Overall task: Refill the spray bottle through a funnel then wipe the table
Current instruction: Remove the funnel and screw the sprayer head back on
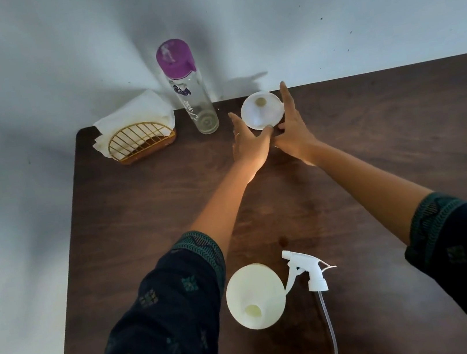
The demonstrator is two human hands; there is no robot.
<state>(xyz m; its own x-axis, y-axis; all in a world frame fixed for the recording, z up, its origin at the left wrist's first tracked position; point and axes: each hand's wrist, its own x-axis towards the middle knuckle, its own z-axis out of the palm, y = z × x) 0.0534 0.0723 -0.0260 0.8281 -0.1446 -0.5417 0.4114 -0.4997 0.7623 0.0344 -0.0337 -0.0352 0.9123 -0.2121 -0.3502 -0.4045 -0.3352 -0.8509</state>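
A white funnel (260, 109) sits wide end up near the table's far edge. My left hand (246, 141) lies at its left side with fingers spread and the thumb touching the near rim. My right hand (291, 128) stands against its right side, fingers straight, thumb by the rim. Neither hand has closed on it. Close to me stands the cream spray bottle (256, 294) with its neck uncapped. Its white trigger head (309, 268) with a clear tube lies on the table just to the right. A clear water bottle (194, 97) with a purple cap stands left of the funnel.
A gold wire holder with white napkins (137, 130) stands at the far left corner of the dark wooden table (402, 136). A pale wall rises right behind the far edge. The table's left edge runs close to my left sleeve.
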